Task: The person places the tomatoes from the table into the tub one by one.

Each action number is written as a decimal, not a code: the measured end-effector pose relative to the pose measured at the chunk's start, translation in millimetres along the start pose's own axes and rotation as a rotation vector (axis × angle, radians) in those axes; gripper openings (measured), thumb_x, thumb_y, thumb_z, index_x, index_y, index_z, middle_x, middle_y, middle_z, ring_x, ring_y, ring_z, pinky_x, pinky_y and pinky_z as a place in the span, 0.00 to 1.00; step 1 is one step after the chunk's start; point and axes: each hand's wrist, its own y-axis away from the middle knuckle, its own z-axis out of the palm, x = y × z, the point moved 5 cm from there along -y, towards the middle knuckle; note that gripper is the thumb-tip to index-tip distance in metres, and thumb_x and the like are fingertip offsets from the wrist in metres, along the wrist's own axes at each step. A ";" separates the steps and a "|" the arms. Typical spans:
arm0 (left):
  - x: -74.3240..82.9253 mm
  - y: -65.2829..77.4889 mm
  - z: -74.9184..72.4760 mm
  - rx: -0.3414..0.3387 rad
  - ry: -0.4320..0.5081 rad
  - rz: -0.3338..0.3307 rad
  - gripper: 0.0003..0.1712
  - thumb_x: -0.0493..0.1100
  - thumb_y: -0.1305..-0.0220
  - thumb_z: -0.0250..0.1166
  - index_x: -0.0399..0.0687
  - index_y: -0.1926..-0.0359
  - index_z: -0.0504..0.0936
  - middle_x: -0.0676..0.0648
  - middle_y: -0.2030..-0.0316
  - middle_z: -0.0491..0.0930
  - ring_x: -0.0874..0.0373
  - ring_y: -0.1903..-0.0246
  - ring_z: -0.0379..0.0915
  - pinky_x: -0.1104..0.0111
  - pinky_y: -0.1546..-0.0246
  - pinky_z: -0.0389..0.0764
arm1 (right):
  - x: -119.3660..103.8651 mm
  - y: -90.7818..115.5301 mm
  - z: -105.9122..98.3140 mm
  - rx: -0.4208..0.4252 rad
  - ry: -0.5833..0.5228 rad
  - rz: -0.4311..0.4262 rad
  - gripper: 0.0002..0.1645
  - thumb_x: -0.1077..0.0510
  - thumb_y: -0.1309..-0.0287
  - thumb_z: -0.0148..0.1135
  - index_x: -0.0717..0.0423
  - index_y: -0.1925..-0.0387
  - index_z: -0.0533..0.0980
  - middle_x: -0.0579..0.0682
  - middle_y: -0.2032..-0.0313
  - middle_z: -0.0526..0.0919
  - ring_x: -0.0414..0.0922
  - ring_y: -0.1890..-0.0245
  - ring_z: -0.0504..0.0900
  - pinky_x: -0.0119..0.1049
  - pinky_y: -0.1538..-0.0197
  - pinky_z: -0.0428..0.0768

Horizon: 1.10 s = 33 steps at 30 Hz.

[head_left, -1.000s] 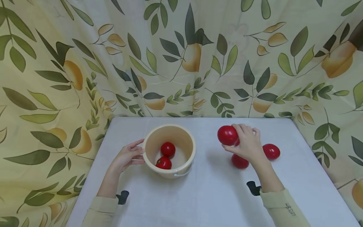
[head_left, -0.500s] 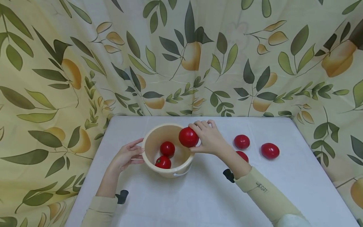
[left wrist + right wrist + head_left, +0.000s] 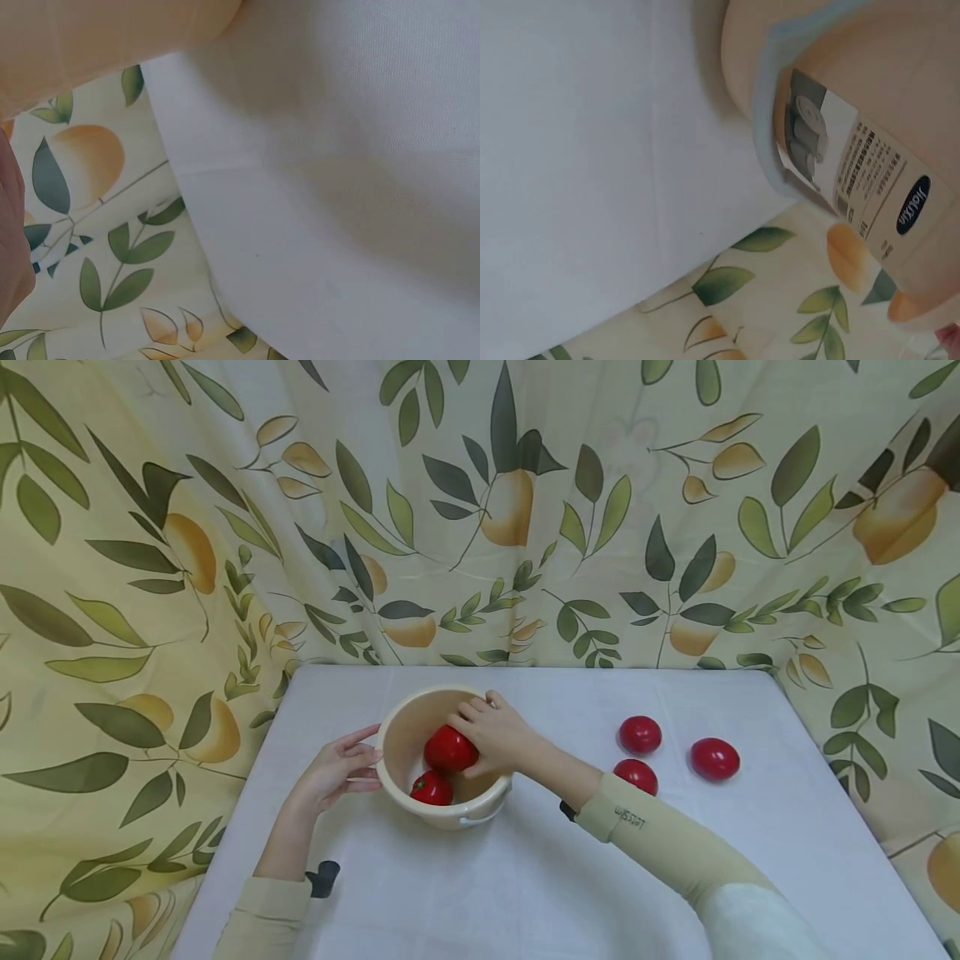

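Observation:
My right hand (image 3: 497, 737) reaches over the right rim of a cream bucket (image 3: 399, 735) and holds a red tomato (image 3: 450, 748) inside it. Lower in the bucket lies another tomato (image 3: 431, 788) with a green stem; a further one there is hidden behind the held tomato. On the bucket's left side, the extended fingers of my left hand (image 3: 341, 770) rest against the outer wall near the rim. The left wrist view catches the bucket's side (image 3: 97, 37) and an edge of the left hand (image 3: 9, 232). A printed label (image 3: 862, 172) on the bucket shows in the right wrist view.
Three red tomatoes sit right of the bucket on the white-covered table (image 3: 570, 877): a back one (image 3: 640, 735), a front one (image 3: 637, 774) close to the right sleeve, and a far right one (image 3: 715, 759). A leaf-patterned curtain (image 3: 465, 527) hangs behind the table.
My right hand has carried the tomato leftward from above the right-hand tomatoes, over the rim and down into the bucket. The left hand has stayed at the bucket's side.

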 end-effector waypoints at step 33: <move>-0.7 0.3 0.8 -0.002 0.003 0.007 0.36 0.36 0.39 0.60 0.46 0.32 0.57 0.44 0.62 0.77 0.57 0.70 0.80 0.64 0.67 0.83 | -16.9 -12.0 39.1 -0.467 0.410 -0.018 0.31 0.32 0.49 0.54 0.34 0.45 0.62 0.41 0.47 0.68 0.41 0.47 0.64 0.37 0.47 0.61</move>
